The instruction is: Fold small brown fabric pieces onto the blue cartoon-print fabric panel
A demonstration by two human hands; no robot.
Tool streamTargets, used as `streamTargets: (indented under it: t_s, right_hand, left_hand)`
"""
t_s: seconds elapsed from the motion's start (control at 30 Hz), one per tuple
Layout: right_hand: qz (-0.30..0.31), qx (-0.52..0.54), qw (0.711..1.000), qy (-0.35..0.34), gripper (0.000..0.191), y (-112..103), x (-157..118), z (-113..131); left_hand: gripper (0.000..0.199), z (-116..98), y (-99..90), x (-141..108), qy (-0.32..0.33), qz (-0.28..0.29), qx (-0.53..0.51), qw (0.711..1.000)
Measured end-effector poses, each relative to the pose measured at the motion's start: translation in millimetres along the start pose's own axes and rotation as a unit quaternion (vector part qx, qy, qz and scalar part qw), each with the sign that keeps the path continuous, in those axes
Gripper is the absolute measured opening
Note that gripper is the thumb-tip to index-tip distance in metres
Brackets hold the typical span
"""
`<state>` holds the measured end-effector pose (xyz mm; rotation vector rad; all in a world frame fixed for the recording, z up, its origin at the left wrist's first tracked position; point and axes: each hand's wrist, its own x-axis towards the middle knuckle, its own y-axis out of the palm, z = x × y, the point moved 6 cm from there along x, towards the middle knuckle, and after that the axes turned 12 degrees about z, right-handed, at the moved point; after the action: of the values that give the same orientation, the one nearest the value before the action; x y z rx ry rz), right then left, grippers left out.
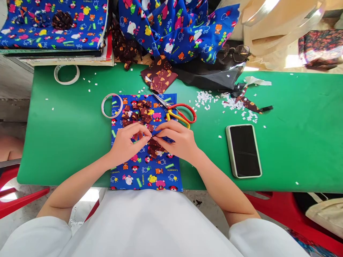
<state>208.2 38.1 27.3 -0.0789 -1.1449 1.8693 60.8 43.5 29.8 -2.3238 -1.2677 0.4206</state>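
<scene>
My left hand (130,141) and my right hand (178,140) meet over a blue cartoon-print cloth (147,175) on the table. Both are closed, fingertips pinching a small dark brown fabric piece (156,147) between them. Its exact shape is partly hidden by my fingers. Just beyond my hands, several small brown printed fabric pieces (140,111) lie on the blue cloth. Scissors (174,109) with red and yellow handles rest at the cloth's upper right, beyond my right hand. A roll of tape (112,106) lies across the cloth's upper left edge.
Another tape roll (66,74) sits on the green table (300,142) at left. A phone (243,151) lies to the right, below scattered white paper bits (205,99). Bunched blue fabric (174,32), glasses (238,53) and a cloth-topped book stack (69,60) line the back.
</scene>
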Motion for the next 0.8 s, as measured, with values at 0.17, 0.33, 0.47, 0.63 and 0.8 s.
streamTargets:
  t_s: [0.17, 0.33, 0.47, 0.63, 0.8]
  right_hand:
    - [-0.045, 0.108, 0.988, 0.097, 0.012, -6, 0, -6]
    - [-0.059, 0.213, 0.960, 0.174, 0.016, 3, -4, -11]
    - [-0.034, 0.236, 0.953, 0.187, 0.017, 12, -5, -10]
    - [0.012, 0.222, 0.962, 0.156, 0.019, 16, -3, -6]
    - [0.046, 0.205, 0.968, 0.134, 0.018, 20, -2, -5]
  left_hand:
    - [0.004, 3, 0.7, -1, -0.010, -0.012, -0.021, 1.000]
    - [0.004, 13, 8.3, -1, -0.033, 0.002, -0.106, 0.994]
    - [0.005, 18, 12.9, -1, -0.038, 0.009, -0.145, 0.989]
    - [0.005, 20, 12.1, 0, -0.038, -0.004, -0.154, 0.987]
    - [0.005, 19, 10.9, -1, -0.035, -0.012, -0.149, 0.988]
